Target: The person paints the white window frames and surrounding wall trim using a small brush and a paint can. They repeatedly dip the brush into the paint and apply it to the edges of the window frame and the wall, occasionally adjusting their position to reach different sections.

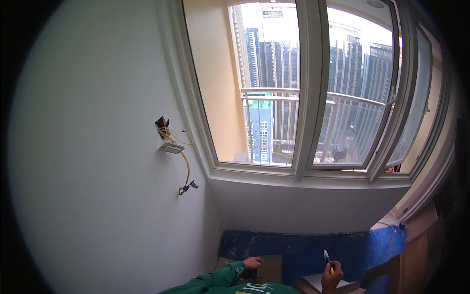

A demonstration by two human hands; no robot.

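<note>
My left hand (252, 263) comes in at the bottom on a green sleeve and rests on a flat piece of brown cardboard (269, 268) on the floor. My right hand (332, 278) is closed around a small screwdriver (327, 257) with a yellow handle, tip pointing up. A white flat piece (318, 281) lies just left of that hand. High on the white wall, an open wall box (162, 122) spills yellow wires (186, 164), with a white cover plate (172, 147) hanging from them.
Blue protective sheeting (303, 250) covers the floor under the window wall. A large white-framed window (308, 98) shows a balcony railing and tall buildings; its right sash (416, 108) is swung open. Brown cardboard (416, 255) lines the right side.
</note>
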